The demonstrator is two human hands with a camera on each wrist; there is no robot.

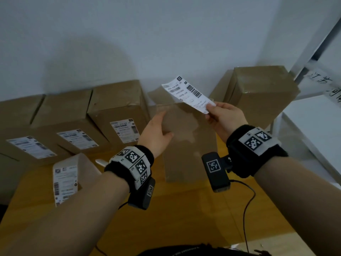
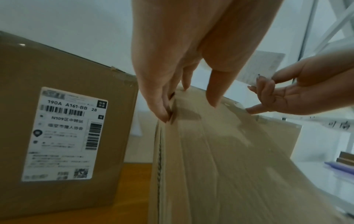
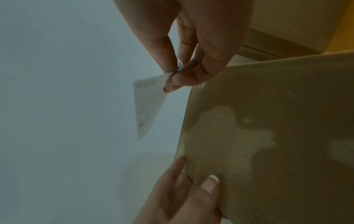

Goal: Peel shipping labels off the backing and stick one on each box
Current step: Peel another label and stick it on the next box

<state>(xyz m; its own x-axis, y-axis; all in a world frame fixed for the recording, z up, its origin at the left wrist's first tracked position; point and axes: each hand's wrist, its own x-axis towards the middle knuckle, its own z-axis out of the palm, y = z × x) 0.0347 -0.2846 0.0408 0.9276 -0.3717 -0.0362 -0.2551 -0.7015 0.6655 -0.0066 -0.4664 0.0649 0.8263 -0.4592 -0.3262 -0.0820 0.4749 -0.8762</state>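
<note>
A plain brown box (image 1: 190,145) stands tilted on the orange table, its broad face bare. My left hand (image 1: 164,124) grips its upper left edge, thumb on the face and fingers over the edge; the left wrist view shows the left hand (image 2: 187,98) on the box (image 2: 220,159). My right hand (image 1: 210,109) pinches one end of a peeled white shipping label (image 1: 188,93) in the air just above the box's top edge. In the right wrist view, the right hand (image 3: 176,75) pinches the label (image 3: 147,106) beside the box (image 3: 268,136).
Three labelled boxes (image 1: 72,126) line the wall at left; the nearest labelled box (image 2: 19,91) stands just left of my left hand. A strip of labels on backing (image 1: 64,182) curls on the table (image 1: 166,218). Another plain box (image 1: 258,89) sits back right, by a white shelf (image 1: 313,126).
</note>
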